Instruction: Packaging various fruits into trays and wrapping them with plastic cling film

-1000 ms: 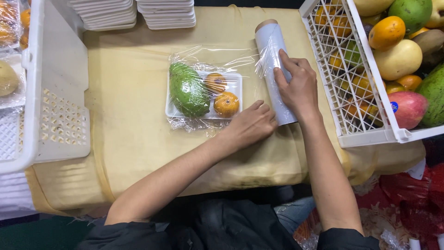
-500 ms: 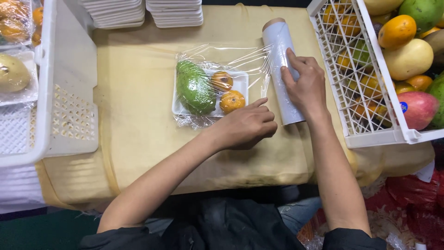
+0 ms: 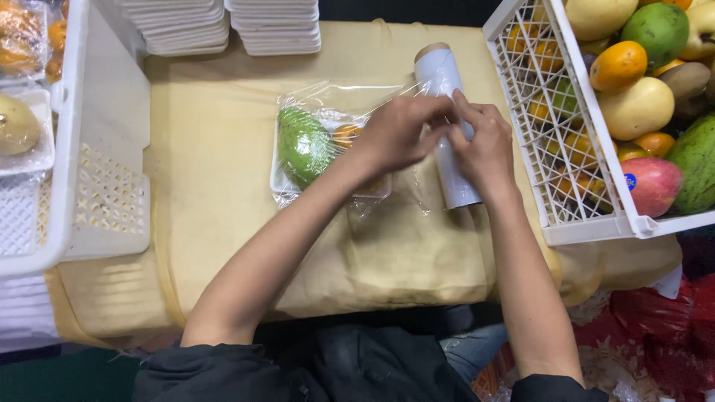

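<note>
Left hand (image 3: 402, 134) has moved from the tray (image 3: 283, 182) to the film roll (image 3: 447, 126), upper centre. Both hands grip it, apparently; right hand (image 3: 484, 145) alongside.

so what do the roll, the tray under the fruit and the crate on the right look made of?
Roll: thin clear plastic film, glossy and wrinkled, on what looks like a brown cardboard core. Tray: white, matte, probably foam, though mostly covered. Crate: white rigid moulded plastic, lattice walls.

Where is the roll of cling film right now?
In the head view, the cling film roll lies right of centre, under both hands, between the fruit tray and the white crate.
</note>
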